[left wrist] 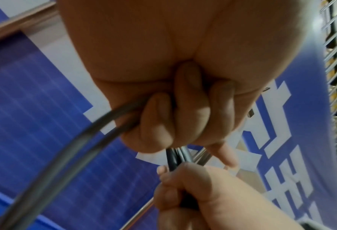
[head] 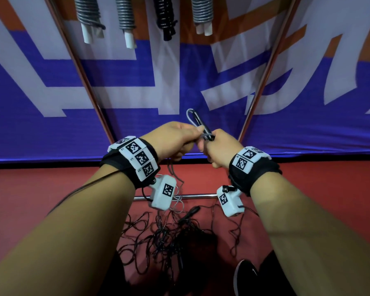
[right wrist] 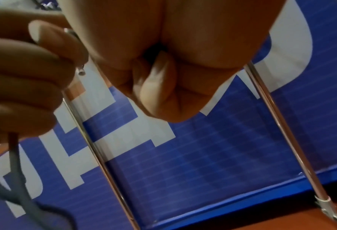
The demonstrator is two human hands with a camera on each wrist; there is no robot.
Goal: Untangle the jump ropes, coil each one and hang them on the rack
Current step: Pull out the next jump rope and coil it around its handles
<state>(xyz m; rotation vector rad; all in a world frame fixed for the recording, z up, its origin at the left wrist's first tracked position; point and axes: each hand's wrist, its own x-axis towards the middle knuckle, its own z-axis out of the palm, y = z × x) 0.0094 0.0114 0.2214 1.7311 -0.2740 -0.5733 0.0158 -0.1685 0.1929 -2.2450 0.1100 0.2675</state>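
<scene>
Below the rack (head: pixel 84 75), where four coiled ropes (head: pixel 124 16) are hanging, both hands are meeting: the left hand (head: pixel 175 138) is gripping a grey cord (head: pixel 190 118), the right hand (head: pixel 220 148) is clenching one black handle (head: pixel 203 124). One tangled pile (head: pixel 175 238) is lying underneath.
</scene>
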